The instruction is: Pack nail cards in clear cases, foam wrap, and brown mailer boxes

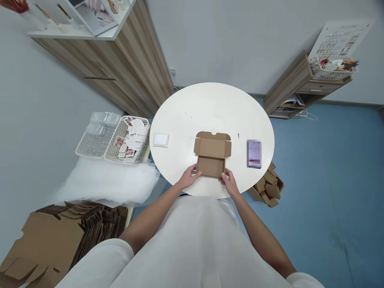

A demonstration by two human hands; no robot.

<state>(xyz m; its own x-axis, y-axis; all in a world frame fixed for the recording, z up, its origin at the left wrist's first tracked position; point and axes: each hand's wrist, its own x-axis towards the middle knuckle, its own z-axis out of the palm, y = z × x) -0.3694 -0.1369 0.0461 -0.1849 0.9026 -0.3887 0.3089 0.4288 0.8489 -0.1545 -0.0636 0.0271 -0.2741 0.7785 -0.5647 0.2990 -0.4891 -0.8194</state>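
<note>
A small brown cardboard box (211, 166) lies on the round white table (210, 104), its lid folded back away from me and its inside bare. My left hand (189, 177) grips the box's near left corner, thumb on the rim. At the near right corner, my right hand (229, 182) holds the box in the same way. To the left on the table rests a small white packet (161, 140). A phone-like purple item (254, 153), blurred out, lies at the right.
Left of the table are a basket of printed cards (132, 138), a basket of clear plastic cases (99, 134), white sheets (111, 180) and stacked flat cardboard (48, 240). Folded boxes (270, 186) fill a carton at the lower right. Wooden cabinets (120, 76) stand behind.
</note>
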